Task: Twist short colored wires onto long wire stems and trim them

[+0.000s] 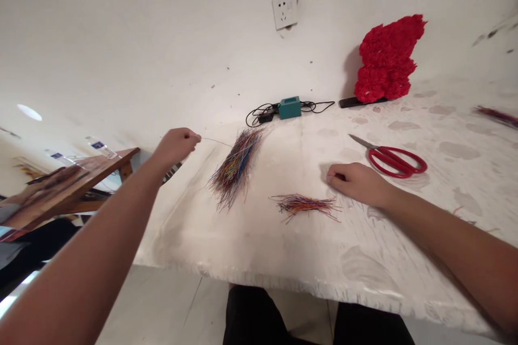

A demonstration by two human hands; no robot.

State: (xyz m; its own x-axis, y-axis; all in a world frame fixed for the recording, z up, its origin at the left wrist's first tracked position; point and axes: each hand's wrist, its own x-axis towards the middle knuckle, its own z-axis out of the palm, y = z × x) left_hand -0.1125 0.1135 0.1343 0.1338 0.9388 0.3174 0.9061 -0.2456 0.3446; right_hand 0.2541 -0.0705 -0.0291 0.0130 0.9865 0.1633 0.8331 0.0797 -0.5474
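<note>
My left hand (176, 145) is closed in a pinch on one thin wire (216, 142) that runs from my fingertips to the big bundle of coloured wires (236, 166) lying on the white table (283, 248). My right hand (356, 183) rests on the table with its fingers curled under, just right of a smaller bunch of coloured wires (304, 205). Whether anything lies under those fingers is hidden.
Red scissors (392, 158) lie right of my right hand. At the back stand a teal box (289, 107) with black cables, a dark phone (356, 101) and a red fluffy shape (387, 59). More wires (497, 115) lie far right. A wooden table (68, 183) stands at left.
</note>
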